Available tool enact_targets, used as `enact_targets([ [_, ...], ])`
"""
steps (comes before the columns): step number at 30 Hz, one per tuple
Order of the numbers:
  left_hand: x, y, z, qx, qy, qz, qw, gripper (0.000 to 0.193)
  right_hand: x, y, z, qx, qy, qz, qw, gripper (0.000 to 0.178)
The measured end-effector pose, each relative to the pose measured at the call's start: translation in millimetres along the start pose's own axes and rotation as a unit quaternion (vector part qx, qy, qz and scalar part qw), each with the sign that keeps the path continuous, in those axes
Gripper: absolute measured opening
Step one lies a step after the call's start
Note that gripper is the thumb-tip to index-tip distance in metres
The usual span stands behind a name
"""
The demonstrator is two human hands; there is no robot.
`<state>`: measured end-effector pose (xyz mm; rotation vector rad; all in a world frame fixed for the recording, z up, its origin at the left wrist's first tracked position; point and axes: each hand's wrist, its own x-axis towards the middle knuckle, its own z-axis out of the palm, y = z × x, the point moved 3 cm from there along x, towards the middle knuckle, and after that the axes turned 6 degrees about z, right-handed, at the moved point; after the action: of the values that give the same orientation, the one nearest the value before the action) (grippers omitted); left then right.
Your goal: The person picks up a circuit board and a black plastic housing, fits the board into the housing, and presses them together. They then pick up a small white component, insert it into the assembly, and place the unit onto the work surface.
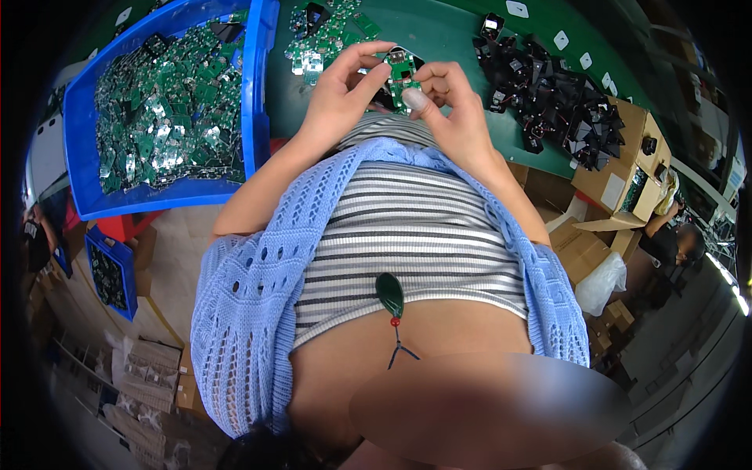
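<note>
Above the near edge of the green table I hold a small green circuit board (402, 70) between both hands. Part of something black shows behind it, perhaps a housing, mostly covered by the board and my fingers. My left hand (351, 88) pinches the board's left side with thumb and fingers. On its right side my right hand (452, 103) grips it, a grey-coated thumb tip pressing near the lower corner. Just beyond my left hand lies a loose group of green boards (335, 37) on the table.
A large blue bin (258, 102) heaped with green circuit boards stands to the left. Black plastic parts (548, 94) are piled on the table (439, 27) at right, beside an open cardboard box (627, 168). A person (666, 239) is at the far right; a smaller blue crate (129, 301) sits lower left.
</note>
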<state>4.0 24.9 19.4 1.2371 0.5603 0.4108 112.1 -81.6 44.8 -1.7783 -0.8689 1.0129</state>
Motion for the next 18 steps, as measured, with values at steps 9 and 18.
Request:
enact_targets([
  [9,-8.3,-10.6,1.4,0.047,-0.081,0.018,0.995,0.032,-1.4,-0.2,5.2,-0.287,0.039,-0.123,0.949,0.021],
  [18,-11.8,-25.2,7.9,-0.096,-0.074,-0.048,0.992,0.03,-5.7,35.3,9.2,-0.045,0.036,-0.076,0.995,0.01],
])
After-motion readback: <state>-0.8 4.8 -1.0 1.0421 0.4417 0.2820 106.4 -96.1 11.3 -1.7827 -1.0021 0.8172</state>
